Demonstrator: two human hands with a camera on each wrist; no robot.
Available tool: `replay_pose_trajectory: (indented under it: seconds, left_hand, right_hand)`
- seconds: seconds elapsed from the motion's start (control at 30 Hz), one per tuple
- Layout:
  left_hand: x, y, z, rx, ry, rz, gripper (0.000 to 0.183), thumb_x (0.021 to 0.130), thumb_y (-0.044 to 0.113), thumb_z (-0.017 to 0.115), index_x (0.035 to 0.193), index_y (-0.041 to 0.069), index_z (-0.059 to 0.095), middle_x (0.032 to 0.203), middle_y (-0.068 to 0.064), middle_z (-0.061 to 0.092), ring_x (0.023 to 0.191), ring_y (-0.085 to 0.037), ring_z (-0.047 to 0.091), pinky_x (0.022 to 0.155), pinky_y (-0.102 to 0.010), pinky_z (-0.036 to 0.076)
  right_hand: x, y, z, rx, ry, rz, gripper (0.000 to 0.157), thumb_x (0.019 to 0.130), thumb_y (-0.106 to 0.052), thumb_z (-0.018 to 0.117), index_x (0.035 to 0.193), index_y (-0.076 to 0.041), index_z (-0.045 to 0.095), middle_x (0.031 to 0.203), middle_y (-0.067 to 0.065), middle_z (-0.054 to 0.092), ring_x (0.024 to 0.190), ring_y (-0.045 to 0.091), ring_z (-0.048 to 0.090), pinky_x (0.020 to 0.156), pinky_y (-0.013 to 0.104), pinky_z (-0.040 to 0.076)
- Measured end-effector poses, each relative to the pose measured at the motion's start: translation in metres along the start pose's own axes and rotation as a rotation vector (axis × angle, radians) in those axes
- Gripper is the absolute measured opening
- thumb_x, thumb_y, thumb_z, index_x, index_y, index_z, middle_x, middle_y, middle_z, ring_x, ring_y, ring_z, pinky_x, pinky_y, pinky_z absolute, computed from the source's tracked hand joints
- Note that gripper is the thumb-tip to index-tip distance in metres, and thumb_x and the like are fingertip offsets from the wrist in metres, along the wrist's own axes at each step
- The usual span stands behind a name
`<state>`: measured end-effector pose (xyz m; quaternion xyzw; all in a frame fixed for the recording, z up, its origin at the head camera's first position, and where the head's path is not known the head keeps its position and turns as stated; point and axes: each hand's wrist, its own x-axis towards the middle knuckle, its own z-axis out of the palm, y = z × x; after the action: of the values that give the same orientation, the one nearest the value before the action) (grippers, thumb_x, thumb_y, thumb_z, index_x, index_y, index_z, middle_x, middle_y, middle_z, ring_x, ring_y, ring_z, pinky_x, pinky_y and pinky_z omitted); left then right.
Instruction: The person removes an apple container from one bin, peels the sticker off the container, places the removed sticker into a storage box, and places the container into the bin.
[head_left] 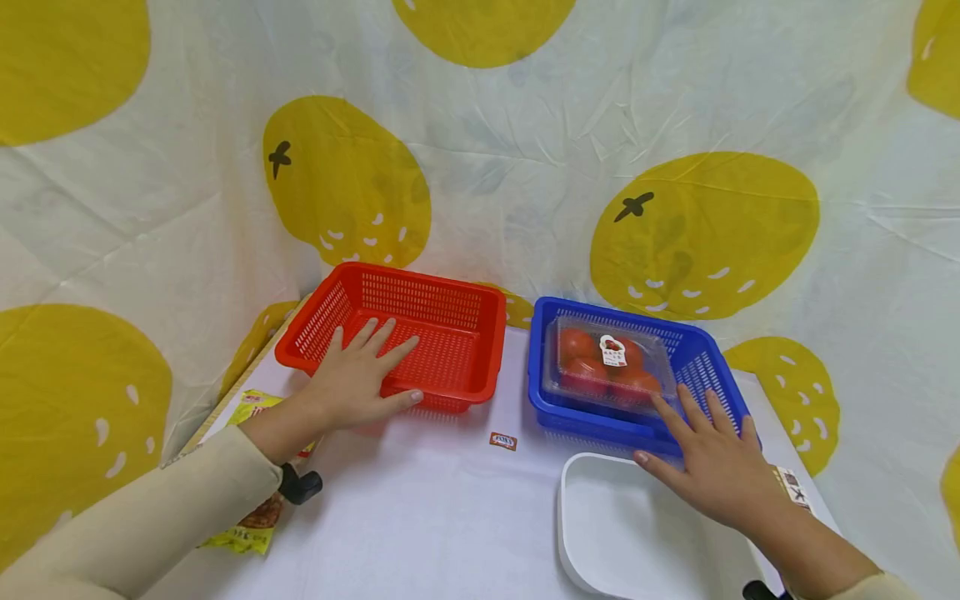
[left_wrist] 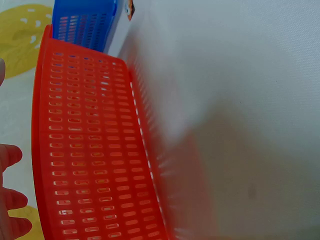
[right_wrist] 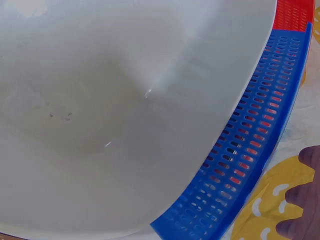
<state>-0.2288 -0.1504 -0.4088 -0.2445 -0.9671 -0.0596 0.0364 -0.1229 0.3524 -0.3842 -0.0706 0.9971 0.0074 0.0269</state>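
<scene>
My left hand (head_left: 352, 379) hovers over the near left side of a red plastic basket (head_left: 491, 367), with fingers spread and nothing in it. In the left wrist view, fingertips (left_wrist: 17, 227) show beyond the perforated basket wall. Spread and holding nothing, my right hand (head_left: 712, 467) is over the near right corner of a blue basket (head_left: 708, 350) and a white tub (head_left: 573, 508). Whether either hand touches a rim, I cannot tell. A clear plastic box of tomatoes (head_left: 615, 367) lies in the blue basket, a white label on its lid.
Yellow food packets (head_left: 251, 533) lie at the left, partly hidden under my left forearm. A small orange-brown packet (head_left: 503, 441) is on the white tablecloth (head_left: 435, 508) between the baskets. A printed label (head_left: 793, 487) shows beyond my right wrist. A patterned curtain (head_left: 510, 183) hangs behind the table.
</scene>
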Motion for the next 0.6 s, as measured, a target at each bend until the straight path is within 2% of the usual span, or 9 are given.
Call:
replay_pose_trajectory:
  seconds: [0.37, 0.6]
  left_hand:
    - [0.0011, 0.0023, 0.0019, 0.0, -0.016, -0.005, 0.094, 0.095, 0.083, 0.047, 0.17, 0.028, 0.032, 0.176, -0.017, 0.019, 0.162, -0.046, 0.014, 0.12, -0.081, 0.007]
    - [0.0038, 0.0075, 0.0021, -0.011, 0.003, -0.001, 0.095, 0.095, 0.083, 0.048, 0.17, 0.028, 0.032, 0.176, -0.018, 0.022, 0.161, -0.046, 0.015, 0.122, -0.079, 0.005]
  right_hand:
    - [0.0009, -0.0004, 0.0025, 0.011, 0.035, -0.028, 0.102, 0.095, -0.081, 0.052, 0.169, -0.015, 0.031, 0.171, 0.032, 0.022, 0.153, 0.065, 0.011, 0.11, 0.09, 0.004]
    - [0.0036, 0.0012, 0.0009, 0.003, 0.059, -0.048, 0.1, 0.095, -0.08, 0.053, 0.168, -0.015, 0.034, 0.169, 0.032, 0.028, 0.15, 0.065, 0.02, 0.11, 0.089, 0.011]
